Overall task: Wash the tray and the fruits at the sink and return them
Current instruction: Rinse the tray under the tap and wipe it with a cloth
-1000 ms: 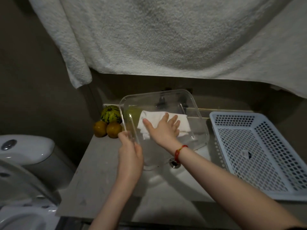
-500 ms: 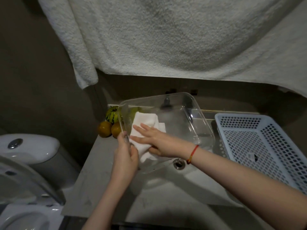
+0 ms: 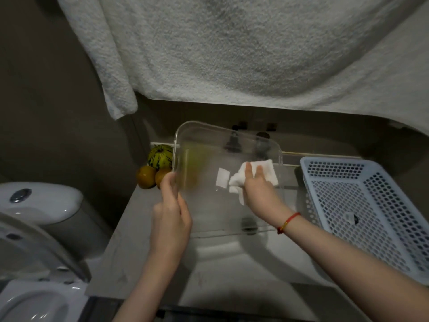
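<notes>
Tray point(image 3: 209, 205), clear plastic, sits tilted up over the sink point(image 3: 227, 256), its open side facing you. Your left hand point(image 3: 170, 219) grips its left rim, thumb on the near face and fingers curled round the edge. Your right hand point(image 3: 260, 191) presses a white cloth point(image 3: 267, 170) flat against the inside of the tray near its upper right corner, fingers slightly spread over the fabric; a red string bracelet point(image 3: 287, 223) circles that wrist. A small white label point(image 3: 222, 178) shows on the tray just left of the cloth. Behind the tray's left edge, on the counter point(image 3: 120, 256), lie 2 orange fruits point(image 3: 145, 177) and a striped green one point(image 3: 160, 156), touching each other. A pale blue perforated basket point(image 3: 371, 205) stands to the right of the sink. A white towel point(image 3: 232, 54) hangs overhead, and a toilet point(image 3: 34, 217) stands at the left.
</notes>
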Demonstrator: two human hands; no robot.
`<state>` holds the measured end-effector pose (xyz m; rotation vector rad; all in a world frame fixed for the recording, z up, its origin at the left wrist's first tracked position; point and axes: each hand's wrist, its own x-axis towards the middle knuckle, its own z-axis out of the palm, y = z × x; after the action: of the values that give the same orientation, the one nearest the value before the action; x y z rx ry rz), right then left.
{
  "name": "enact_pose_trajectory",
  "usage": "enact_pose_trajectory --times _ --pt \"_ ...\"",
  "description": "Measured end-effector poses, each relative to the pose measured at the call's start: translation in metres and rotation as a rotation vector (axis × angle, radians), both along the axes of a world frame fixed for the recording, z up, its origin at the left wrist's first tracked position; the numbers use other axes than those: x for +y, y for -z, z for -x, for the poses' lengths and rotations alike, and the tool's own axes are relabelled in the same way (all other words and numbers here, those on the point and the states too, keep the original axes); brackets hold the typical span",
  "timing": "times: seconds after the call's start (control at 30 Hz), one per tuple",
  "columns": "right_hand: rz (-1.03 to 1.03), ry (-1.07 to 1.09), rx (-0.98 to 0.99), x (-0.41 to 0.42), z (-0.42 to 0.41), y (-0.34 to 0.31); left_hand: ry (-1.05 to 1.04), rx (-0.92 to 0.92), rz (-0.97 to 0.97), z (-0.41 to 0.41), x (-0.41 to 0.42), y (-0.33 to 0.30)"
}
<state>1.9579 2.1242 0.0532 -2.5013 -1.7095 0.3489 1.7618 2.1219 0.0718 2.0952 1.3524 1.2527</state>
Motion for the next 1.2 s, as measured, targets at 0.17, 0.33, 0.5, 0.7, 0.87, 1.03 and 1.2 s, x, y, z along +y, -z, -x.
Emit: enact_pose_trajectory --times 0.17,0.33,0.5,0.7,0.87,1.03,1.2 --pt "-0.05 -0.041 0.208 -0.005 0.02 0.017 -0.1 0.314 -0.493 -0.004 0.006 -0.014" --pt "-0.169 0.034 0.282 0.0 0.041 0.018 -0.086 0.405 -0.642 -0.004 0.02 -0.025" --pt "-0.188 -0.129 0.437 -0.004 0.062 0.007 -0.102 0.451 -0.617 -0.003 0.027 -0.025" --pt "-0.391 -0.443 0.622 -0.016 0.079 -0.004 -0.168 0.288 -0.317 -0.004 0.034 -0.031" --pt "-0.549 -0.676 0.15 -0.016 0.06 0.002 -0.257 -0.013 -0.076 -0.002 0.04 -0.027" --pt "-0.618 -0.581 -0.024 -0.02 0.01 0.007 -0.33 -0.054 -0.003 0.017 0.051 -0.022" --pt "-0.52 -0.497 -0.097 -0.016 -0.014 -0.002 -0.339 -0.155 0.116 0.015 0.052 -0.019"
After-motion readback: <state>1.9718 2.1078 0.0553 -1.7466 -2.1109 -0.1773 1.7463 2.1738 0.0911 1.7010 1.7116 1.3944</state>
